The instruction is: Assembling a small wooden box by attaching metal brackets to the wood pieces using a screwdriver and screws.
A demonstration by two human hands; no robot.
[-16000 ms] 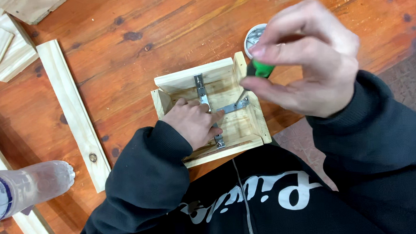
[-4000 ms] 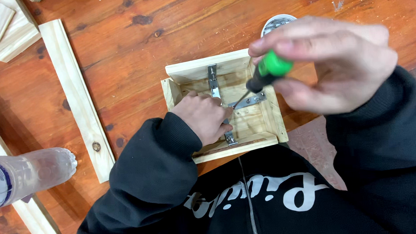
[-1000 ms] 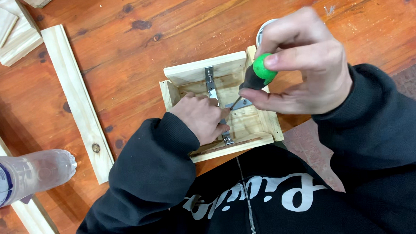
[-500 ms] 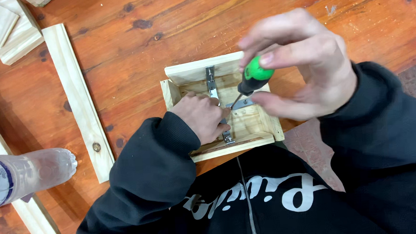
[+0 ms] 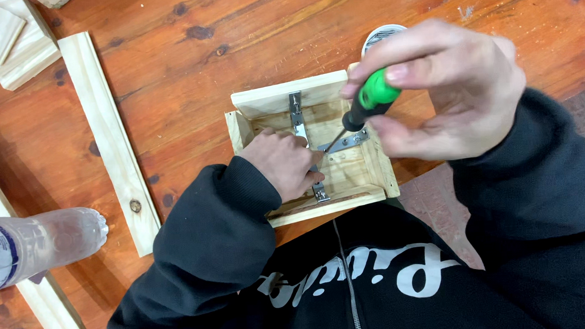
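Bench: my reddish wooden bench (image 5: 170,78) carries everything, and I lean over its near edge in a dark hooded top.
Long slat: a pale wooden slat (image 5: 110,139) lies toward the bench's left side, well apart from my hands.
Bottle: a clear plastic bottle (image 5: 36,245) lies on its side at the left edge.
Box: a small open pine box (image 5: 283,99) sits at the near edge, metal brackets (image 5: 344,142) inside.
Right hand: my right hand (image 5: 447,92) is closed around the green-handled screwdriver (image 5: 369,102), above the box's right side, tip down on a bracket.
Left hand: my left hand (image 5: 286,161) rests curled inside the box, fingers pressed together on the brackets.
Tin: a round tin (image 5: 379,36) peeks out behind my right hand.
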